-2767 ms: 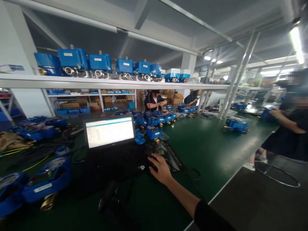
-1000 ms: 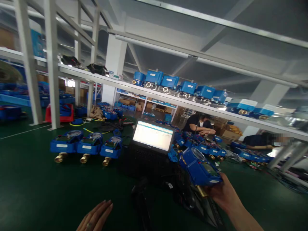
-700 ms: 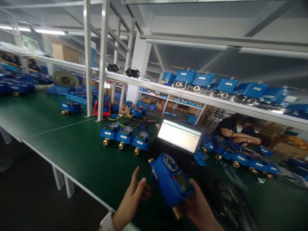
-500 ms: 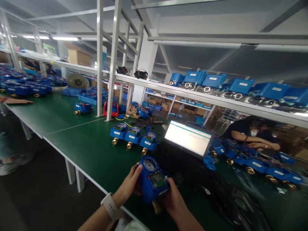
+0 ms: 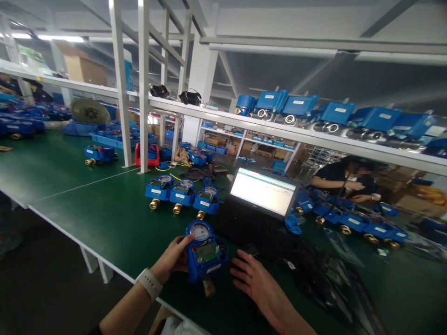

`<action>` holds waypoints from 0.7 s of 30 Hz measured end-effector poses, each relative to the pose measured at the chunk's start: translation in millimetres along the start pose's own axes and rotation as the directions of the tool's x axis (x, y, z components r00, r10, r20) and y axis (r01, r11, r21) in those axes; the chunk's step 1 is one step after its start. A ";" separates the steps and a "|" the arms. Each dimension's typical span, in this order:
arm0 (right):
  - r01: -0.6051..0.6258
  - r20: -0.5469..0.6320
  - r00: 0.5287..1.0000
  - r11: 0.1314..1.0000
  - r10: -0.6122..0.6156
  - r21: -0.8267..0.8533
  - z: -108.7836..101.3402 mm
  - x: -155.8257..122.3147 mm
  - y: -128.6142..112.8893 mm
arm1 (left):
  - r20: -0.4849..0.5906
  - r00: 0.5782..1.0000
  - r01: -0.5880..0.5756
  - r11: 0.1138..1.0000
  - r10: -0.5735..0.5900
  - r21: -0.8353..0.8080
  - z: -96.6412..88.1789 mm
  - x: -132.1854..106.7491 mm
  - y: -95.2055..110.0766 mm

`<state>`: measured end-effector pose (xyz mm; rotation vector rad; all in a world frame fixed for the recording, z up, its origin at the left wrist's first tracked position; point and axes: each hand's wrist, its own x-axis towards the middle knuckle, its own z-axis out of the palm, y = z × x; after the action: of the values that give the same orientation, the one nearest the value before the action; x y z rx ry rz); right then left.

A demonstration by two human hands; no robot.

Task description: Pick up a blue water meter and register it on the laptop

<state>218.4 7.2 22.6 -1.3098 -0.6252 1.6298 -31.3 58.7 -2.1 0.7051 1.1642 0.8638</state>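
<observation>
A blue water meter (image 5: 206, 253) with a round dial, a green circuit board with a small display and a brass pipe end is in front of me. My left hand (image 5: 176, 256), with a white watch on the wrist, grips its left side, thumb near the dial. Just right of the meter, my right hand (image 5: 253, 279) is apart from it, fingers spread and holding nothing. Beyond stand three similar water meters (image 5: 183, 192) in a row. An open laptop (image 5: 263, 190) with a lit screen sits behind my right hand.
Black plastic bags (image 5: 328, 279) lie on the green table (image 5: 115, 209) at right. More blue meters (image 5: 352, 222) line the far side, where a person (image 5: 345, 179) works. Metal posts (image 5: 143, 93) carry a shelf (image 5: 272, 128) with several blue-boxed meters. A red holder (image 5: 146, 155) stands by the posts.
My right hand has let go of the water meter and opened beside it. The meter stays in my left hand. The view has turned slightly right.
</observation>
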 end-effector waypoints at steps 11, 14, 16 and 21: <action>0.176 -0.314 0.458 0.431 -0.832 -0.885 -195.6 10.2 -36.6 | 0.046 0.999 0.006 0.998 -0.004 -0.061 -2.2 -7.9 -12.4; 0.039 -0.261 0.506 0.324 -0.822 -0.945 -220.1 20.6 -24.8 | -0.001 0.998 -0.065 0.996 0.065 -0.067 -5.5 -3.2 -22.2; -0.033 -0.226 0.562 0.251 -0.795 -0.967 -225.2 28.9 -17.8 | -0.018 0.996 -0.083 0.995 0.082 -0.051 -7.2 -0.5 -25.9; -0.136 -0.147 0.594 0.082 -0.791 -0.987 -229.9 40.5 -11.3 | -0.085 0.989 -0.124 0.992 0.122 -0.024 -4.9 -1.6 -29.8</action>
<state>438.1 12.5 -57.0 -2.2275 -1.4992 -0.1480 -30.1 42.6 -27.7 0.7288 1.1894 1.0202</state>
